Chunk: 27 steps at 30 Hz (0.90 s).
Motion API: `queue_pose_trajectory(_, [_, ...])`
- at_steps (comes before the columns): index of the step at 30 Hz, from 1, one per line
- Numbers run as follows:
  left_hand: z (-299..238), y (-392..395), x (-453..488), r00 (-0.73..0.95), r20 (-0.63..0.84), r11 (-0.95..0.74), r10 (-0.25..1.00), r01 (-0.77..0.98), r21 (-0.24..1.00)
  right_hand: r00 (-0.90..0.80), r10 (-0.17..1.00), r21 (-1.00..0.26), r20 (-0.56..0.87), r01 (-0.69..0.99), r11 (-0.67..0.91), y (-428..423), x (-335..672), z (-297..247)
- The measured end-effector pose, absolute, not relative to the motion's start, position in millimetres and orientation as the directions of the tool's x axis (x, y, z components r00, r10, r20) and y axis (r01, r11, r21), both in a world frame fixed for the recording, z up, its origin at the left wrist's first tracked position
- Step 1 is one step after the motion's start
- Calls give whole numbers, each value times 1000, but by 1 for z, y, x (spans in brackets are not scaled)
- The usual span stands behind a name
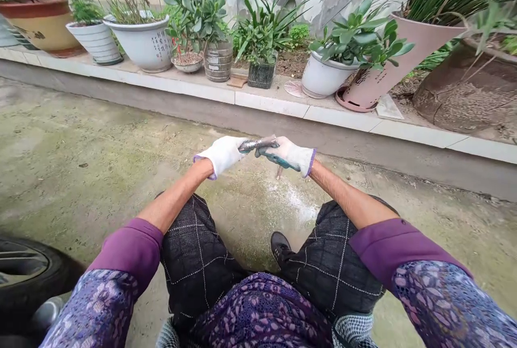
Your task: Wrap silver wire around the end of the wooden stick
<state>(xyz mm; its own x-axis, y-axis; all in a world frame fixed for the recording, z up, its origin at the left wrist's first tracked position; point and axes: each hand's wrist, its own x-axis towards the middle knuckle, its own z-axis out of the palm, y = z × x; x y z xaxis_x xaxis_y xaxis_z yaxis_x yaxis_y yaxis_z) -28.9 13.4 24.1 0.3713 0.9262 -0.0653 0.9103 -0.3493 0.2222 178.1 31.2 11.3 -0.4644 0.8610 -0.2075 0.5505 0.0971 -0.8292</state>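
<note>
Beyond our hands runs a long tiled ledge (pixel 266 101) crowded with potted plants, the largest a tilted pink pot (pixel 383 76) up and to the right of our right hand, a white bowl-shaped pot (pixel 141 41) up and to the left of our left hand. Below both hands lies the concrete floor (pixel 81 165), with pale specks scattered just under the right hand. Our left hand (pixel 221 155), in a white glove, is closed around one end of a small silvery fish (pixel 258 145); our right hand (pixel 288 154) is curled over its other end, which is hidden inside the glove. The fish sits between the two hands. We judge it light, soft and slippery, best gripped firmly near head and tail.
</note>
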Motion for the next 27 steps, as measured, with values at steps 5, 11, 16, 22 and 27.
queue_pose_trajectory(5, [8, 30, -42, 244, -206, -254, 948, 967, -23, -537, 825, -646, -173, 695, 316, 22, 157, -3])
queue_pose_trajectory(11, [-7, 25, -33, 261, -326, -311, 909, 944, -111, -575, 804, -327, -151, 796, 509, 27, 156, -5])
queue_pose_trajectory(16, [-2, 20, -15, 353, -291, -385, 889, 921, -57, -550, 835, -400, 3, 765, 505, 52, 183, -2])
queue_pose_trajectory(22, [16, 3, -8, 391, -142, -309, 909, 863, 400, -525, 851, -814, -29, 507, 285, 49, 208, 9])
queue_pose_trajectory(27, [16, 4, 1, 274, -95, -201, 957, 864, 462, -448, 879, -959, -164, 283, -35, 26, 205, 7])
